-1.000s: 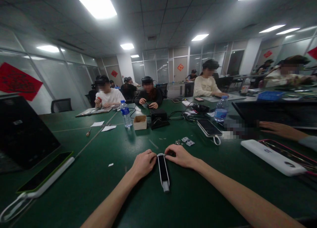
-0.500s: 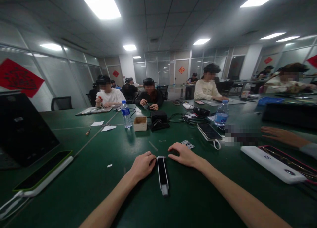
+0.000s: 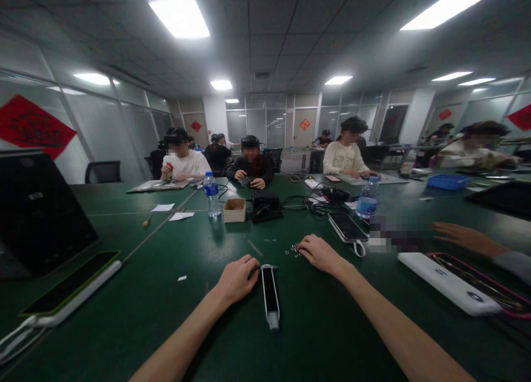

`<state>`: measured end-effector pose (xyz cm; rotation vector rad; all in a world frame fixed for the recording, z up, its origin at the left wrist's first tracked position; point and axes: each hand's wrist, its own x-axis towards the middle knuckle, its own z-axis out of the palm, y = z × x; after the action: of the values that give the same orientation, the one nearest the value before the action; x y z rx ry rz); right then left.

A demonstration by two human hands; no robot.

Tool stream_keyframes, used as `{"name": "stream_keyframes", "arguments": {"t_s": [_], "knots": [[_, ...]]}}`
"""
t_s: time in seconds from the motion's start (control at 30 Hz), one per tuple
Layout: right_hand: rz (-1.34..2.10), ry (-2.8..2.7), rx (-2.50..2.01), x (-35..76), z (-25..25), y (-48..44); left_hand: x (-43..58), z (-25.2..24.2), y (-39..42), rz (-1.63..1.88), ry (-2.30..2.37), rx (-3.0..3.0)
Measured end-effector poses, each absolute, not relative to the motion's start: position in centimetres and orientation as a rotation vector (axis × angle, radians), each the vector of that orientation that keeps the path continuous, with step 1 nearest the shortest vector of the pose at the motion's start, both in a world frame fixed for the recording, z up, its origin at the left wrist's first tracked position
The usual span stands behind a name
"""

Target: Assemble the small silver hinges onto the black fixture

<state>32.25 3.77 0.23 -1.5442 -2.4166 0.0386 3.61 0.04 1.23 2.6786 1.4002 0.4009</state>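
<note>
A slim device (image 3: 270, 293) with a dark face and white rim lies on the green table (image 3: 315, 326), a small thin part at its far end. My left hand (image 3: 238, 278) rests beside that far end, fingers curled together; whatever its fingertips pinch is too small to make out. My right hand (image 3: 318, 252) is farther right, its bent fingertips down at several small shiny pieces (image 3: 295, 249) on the table. Whether a piece is between those fingertips cannot be seen.
Beyond the hands stand a small open box (image 3: 234, 211), a black device (image 3: 265, 206) and two water bottles (image 3: 213, 195). A phone (image 3: 347, 227) and a white power bank (image 3: 448, 282) lie right. Another person's hand (image 3: 470, 238) rests far right. A dark screen (image 3: 41, 210) stands left.
My right hand has moved away from the device, to the right and farther out, onto the small shiny pieces. My left hand has stayed by the device's far end.
</note>
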Motion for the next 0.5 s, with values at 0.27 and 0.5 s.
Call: {"name": "stream_keyframes", "arguments": {"t_s": [0.27, 0.5], "knots": [[-0.014, -2.468, -1.561, 31.5, 0.4, 4.3, 3.7, 1.2, 0.0, 0.397, 1.408, 2.664], [0.005, -2.415, -1.645, 30.9, 0.9, 3.9, 3.6, 0.9, 0.2, 0.383, 1.403, 2.675]]}}
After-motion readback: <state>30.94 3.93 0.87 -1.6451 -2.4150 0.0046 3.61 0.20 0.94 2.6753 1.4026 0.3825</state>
